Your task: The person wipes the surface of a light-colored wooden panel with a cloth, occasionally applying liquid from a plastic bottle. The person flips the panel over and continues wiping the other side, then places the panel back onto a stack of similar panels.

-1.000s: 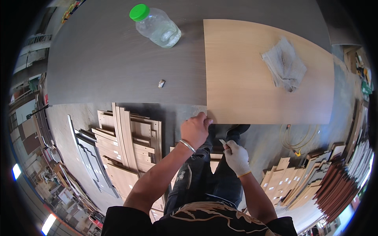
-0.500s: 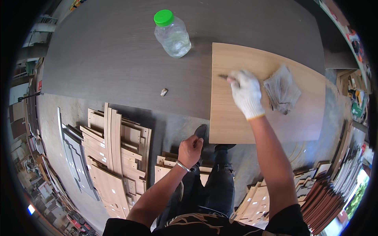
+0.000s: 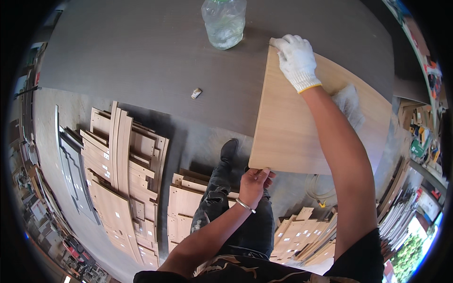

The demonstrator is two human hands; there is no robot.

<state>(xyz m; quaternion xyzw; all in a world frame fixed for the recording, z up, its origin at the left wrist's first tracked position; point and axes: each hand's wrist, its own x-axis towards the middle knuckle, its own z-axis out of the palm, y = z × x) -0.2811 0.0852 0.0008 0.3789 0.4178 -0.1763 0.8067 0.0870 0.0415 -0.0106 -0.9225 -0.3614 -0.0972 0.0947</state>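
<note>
A light wood-grain board (image 3: 297, 137) lies on the dark tabletop, its near edge overhanging toward me. My left hand (image 3: 255, 185), bare with a silver bracelet, pinches the board's near left corner between thumb and fingers. At the far left corner, my right hand (image 3: 296, 54) in a white knit glove is closed over the board's edge; its fingertips are partly hidden. Beneath my right forearm, a grey cloth (image 3: 350, 106) rests on the board, partly covered by the arm.
A clear plastic jar (image 3: 225, 26) stands beyond the board on the dark table (image 3: 141, 56), near a small pale scrap (image 3: 196, 93). Stacked wooden panels (image 3: 118, 174) lean on the floor at left, with more panels (image 3: 299, 236) near my legs. A cable (image 3: 314, 188) lies below the board.
My right hand has moved from the board's middle to its far left corner; the small dark object it held no longer shows. My left hand has risen to the near corner. The view has shifted.
</note>
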